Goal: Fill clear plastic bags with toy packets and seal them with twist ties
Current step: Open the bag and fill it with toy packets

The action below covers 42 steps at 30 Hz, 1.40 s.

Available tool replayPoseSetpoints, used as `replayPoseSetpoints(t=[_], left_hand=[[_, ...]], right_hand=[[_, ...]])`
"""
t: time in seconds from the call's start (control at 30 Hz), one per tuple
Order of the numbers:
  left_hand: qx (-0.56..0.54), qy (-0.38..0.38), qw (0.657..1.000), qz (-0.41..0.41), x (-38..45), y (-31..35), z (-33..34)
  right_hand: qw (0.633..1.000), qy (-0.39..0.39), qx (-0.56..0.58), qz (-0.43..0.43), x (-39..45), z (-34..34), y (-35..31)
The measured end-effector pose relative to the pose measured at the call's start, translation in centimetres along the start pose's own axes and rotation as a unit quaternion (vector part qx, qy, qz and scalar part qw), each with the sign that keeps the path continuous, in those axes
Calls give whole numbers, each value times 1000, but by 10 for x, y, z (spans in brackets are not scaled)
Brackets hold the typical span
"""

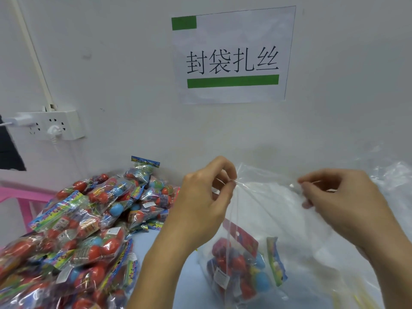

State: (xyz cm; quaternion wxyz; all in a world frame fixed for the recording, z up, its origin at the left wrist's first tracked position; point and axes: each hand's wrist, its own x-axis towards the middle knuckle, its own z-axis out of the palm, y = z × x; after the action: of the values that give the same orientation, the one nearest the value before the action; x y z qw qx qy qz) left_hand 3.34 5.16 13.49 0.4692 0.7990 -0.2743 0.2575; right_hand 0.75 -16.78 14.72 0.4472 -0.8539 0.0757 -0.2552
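We are pinching the rim of the clear bag in both grips: the left hand is holding one side of the mouth between thumb and curled fingers, and the right hand is pinching the opposite side, so the rim is stretching taut between them, lifted off the surface. Below our hands the bag is hanging down with its bottom resting on the surface, and a few toy packets with red and blue balls are sitting in its lower end. We are judging that the filling step is finished or nearly so for this bag, and that we are now squaring up the mouth before closing it. To our left, the heap of loose packets is lying on the surface, well apart from the bag. At the lower right edge, thin yellow strips are showing; we are taking them for the twist ties, though they are too faint to be sure. Next we are needing to gather the mouth into a neck, hold it with one hand, and free the other to reach a tie.
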Motion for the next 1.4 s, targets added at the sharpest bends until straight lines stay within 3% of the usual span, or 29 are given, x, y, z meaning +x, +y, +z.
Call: replayPoseSetpoints(t=[0.13, 0.27, 0.33, 0.47, 0.57, 0.63, 0.73, 0.83, 0.93, 1.4], left_hand=[[-34, -19, 999, -5, -1, 3, 7], [-104, -50, 993, -34, -3, 1, 2], [-115, -10, 991, -70, -3, -8, -3], [85, 133, 971, -178, -7, -49, -20], [203, 100, 928, -295, -18, -88, -32], [250, 66, 901, -349, -25, -106, -35], [286, -4, 866, -410, -34, -119, -29], [293, -73, 840, -451, -47, -128, -12], [340, -49, 829, -441, -55, -130, -3], [436, 32, 813, -385, -50, -121, -6]], right_hand=[[992, 106, 75, -1, 3, -6, 4], [987, 126, 98, 11, 0, -9, 4], [987, 144, 66, 4, 0, -12, 5], [976, 208, 0, -61, -1, -14, -5], [963, 222, 33, -151, -13, -11, -35], [954, 174, 84, -230, -24, -3, -55], [946, 35, 102, -305, -42, 19, -71], [945, -109, 51, -306, -50, 41, -70], [939, -192, -18, -286, -50, 54, -61], [946, -223, -26, -235, -39, 54, -45]])
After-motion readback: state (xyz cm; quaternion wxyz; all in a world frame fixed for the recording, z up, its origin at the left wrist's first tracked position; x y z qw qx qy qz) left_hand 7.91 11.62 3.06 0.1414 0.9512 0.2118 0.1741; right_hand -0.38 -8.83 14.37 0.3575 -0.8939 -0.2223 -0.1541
